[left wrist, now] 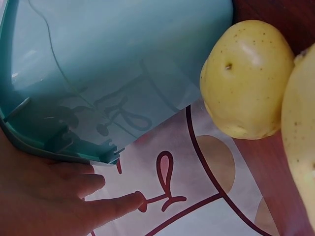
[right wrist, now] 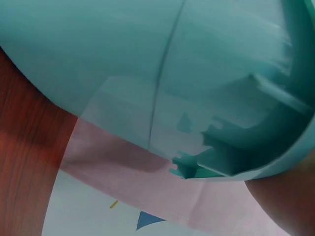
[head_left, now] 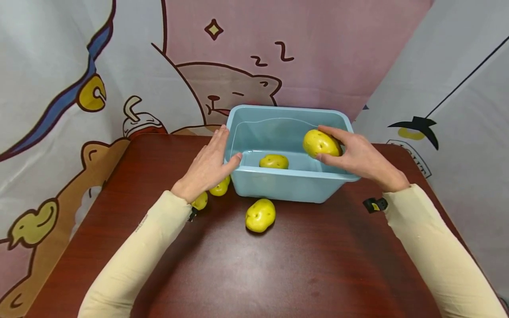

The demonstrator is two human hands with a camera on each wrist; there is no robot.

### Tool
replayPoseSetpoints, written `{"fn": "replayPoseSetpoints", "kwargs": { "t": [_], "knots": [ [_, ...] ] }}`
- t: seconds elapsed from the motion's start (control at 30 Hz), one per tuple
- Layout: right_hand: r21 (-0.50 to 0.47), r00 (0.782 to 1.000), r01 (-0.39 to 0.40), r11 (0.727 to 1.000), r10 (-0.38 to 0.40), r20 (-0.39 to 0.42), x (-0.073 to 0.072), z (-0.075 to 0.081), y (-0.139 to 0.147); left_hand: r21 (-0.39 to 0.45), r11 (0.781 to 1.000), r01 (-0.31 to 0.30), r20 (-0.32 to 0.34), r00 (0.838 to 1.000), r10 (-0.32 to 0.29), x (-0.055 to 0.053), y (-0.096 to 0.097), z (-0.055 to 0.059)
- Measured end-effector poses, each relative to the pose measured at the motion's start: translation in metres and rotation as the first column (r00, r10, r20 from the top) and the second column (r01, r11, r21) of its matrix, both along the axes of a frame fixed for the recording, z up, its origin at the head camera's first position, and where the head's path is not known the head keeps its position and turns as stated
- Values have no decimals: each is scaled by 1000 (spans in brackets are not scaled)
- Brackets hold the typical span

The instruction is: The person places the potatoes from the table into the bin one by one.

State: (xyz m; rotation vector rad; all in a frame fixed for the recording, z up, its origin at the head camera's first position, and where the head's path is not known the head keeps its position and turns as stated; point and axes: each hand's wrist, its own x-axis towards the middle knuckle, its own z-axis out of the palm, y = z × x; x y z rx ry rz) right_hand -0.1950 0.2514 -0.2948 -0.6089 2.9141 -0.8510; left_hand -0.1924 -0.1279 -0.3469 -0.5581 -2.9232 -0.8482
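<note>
Operator: What is the right hand doing?

Observer: Your right hand (head_left: 359, 152), right of centre in the head view, grasps a yellow potato (head_left: 321, 142) between thumb and fingers. You have that potato at the right end of the opening of the blue bin (head_left: 278, 187); whether it touches the wall, I cannot tell.

Operator: And the left?

Observer: Your left hand (head_left: 207, 170) grasps nothing. Its fingers lie straight along the bin's left end, with your thumb reaching over the rim.

Operator: Where are the other potatoes?

Observer: You have one inner potato (head_left: 274, 161) on the bin's floor, near the middle of the frame. Below it, a front potato (head_left: 260, 215) sits on the dark red table (head_left: 254, 278), apart from the bin. Two side potatoes (head_left: 219, 187) lie left of the bin, partly hidden by your left hand and forearm.

Operator: What do the wrist views add?

Observer: Your left one shows the side potatoes at the right edge. In your right one, the bin fills most of the frame and your grasping fingers are hidden.
</note>
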Motion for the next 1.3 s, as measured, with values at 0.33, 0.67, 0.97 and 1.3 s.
{"fn": "replayPoseSetpoints", "kwargs": {
  "t": [0.33, 0.67, 0.97, 1.3],
  "knots": [
    [-195, 981, -54, 979, 15, -194, 27, 2, -4, -2, 1000, -9, 1, 1000, 9, 1, -1, 0],
    [-378, 857, -376, 846, 162, -488, 78, -22, -39, 3, 1000, -13, -10, 1000, 13, 1, -2, 0],
    [-400, 810, -553, 731, 359, -464, 91, -61, -66, 4, 1000, -4, -8, 1000, 5, -1, 0, -1],
    [-322, 874, -467, 824, 484, -28, 82, -97, -91, -6, 1000, -7, -10, 1000, 7, -2, 0, -1]
  ]
}}
